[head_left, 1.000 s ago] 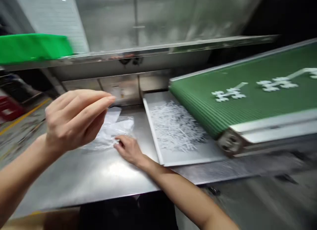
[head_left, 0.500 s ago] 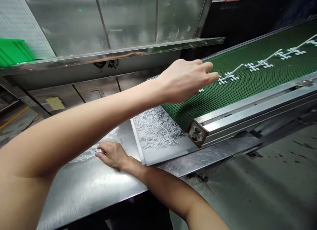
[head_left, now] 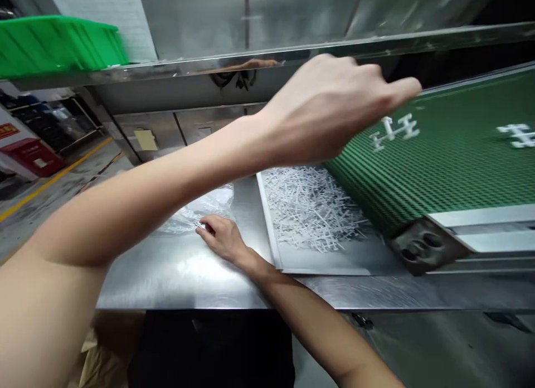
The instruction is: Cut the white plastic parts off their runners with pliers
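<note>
The left hand (head_left: 334, 106) has swung from the desk (head_left: 175, 271) out over the green belt (head_left: 451, 165), fingers curled above a white plastic piece (head_left: 395, 130), seemingly not yet gripping. The right hand (head_left: 221, 237) still pinches the clear bag (head_left: 196, 209).

A steel table (head_left: 175, 273) carries a crumpled clear plastic bag (head_left: 196, 212) and, just right of it, a shallow grey tray (head_left: 334, 260). A heap of white plastic pieces (head_left: 313, 209) lies in the tray.
</note>
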The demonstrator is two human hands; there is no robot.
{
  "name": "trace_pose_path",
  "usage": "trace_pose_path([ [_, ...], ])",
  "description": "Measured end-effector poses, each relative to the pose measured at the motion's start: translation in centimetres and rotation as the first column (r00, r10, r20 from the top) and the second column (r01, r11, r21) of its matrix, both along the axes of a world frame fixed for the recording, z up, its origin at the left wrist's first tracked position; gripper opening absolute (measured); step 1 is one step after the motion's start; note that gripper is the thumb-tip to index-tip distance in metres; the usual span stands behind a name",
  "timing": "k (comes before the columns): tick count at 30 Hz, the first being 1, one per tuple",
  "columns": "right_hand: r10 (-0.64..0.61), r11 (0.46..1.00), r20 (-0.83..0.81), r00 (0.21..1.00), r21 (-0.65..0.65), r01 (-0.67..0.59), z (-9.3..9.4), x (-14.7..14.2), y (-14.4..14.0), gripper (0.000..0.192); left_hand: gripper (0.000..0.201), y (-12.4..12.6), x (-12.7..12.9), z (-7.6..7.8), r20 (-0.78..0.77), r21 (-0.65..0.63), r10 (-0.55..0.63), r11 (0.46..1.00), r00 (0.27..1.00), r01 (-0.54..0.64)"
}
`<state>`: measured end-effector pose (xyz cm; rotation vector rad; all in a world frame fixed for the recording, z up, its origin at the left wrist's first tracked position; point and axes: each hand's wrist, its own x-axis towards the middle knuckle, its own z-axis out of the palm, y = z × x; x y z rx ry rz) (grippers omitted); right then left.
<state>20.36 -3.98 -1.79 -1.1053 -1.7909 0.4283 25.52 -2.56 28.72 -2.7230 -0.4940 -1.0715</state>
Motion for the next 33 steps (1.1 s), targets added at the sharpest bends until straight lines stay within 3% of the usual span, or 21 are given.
trace_pose_path([
  [3,0.01,0.999,-0.048,0.999,-0.031,-0.012,0.3,0.2,0.0,0.012,0.015,-0.2,-9.6,-3.6,-0.088,-0.063,-0.025,0.998,0.996,0.02],
  [6,0.02,0.996,-0.108,0.994,-0.08,-0.029,0.5,0.4,0.0,0.014,0.016,0.0,-18.2,-9.9,0.03,-0.229,0.047,0.973,0.998,-0.039],
  [8,0.014,0.991,-0.16,0.987,-0.128,-0.035,0.5,0.5,0.0,0.016,0.016,-0.2,-22.5,-14.5,0.085,-0.332,0.093,0.941,0.992,-0.06],
  [12,-0.022,0.967,-0.269,0.963,-0.251,-0.048,0.1,0.4,0.1,0.023,0.017,-1.1,-27.3,-22.2,0.174,-0.497,0.234,0.859,0.957,-0.12],
  [16,-0.031,0.932,-0.36,0.932,-0.348,-0.103,-0.2,-0.2,0.1,0.032,0.016,-1.1,-28.2,-26.6,0.125,-0.581,0.318,0.791,0.94,-0.19],
  [21,-0.029,0.906,-0.421,0.907,-0.393,-0.154,0.1,-0.4,0.0,0.033,0.022,0.1,-27.1,-28.5,0.001,-0.526,0.292,0.814,0.956,-0.248],
  [26,-0.064,0.896,-0.444,0.894,-0.42,-0.144,0.4,-0.1,-0.2,0.03,0.024,1.2,-25.5,-27.9,-0.119,-0.424,0.225,0.869,0.967,-0.254],
  [33,-0.076,0.94,-0.359,0.93,-0.336,-0.053,0.7,0.5,-0.5,0.024,0.026,2.0,-24.7,-27.0,-0.184,-0.446,0.214,0.852,0.959,-0.276],
])
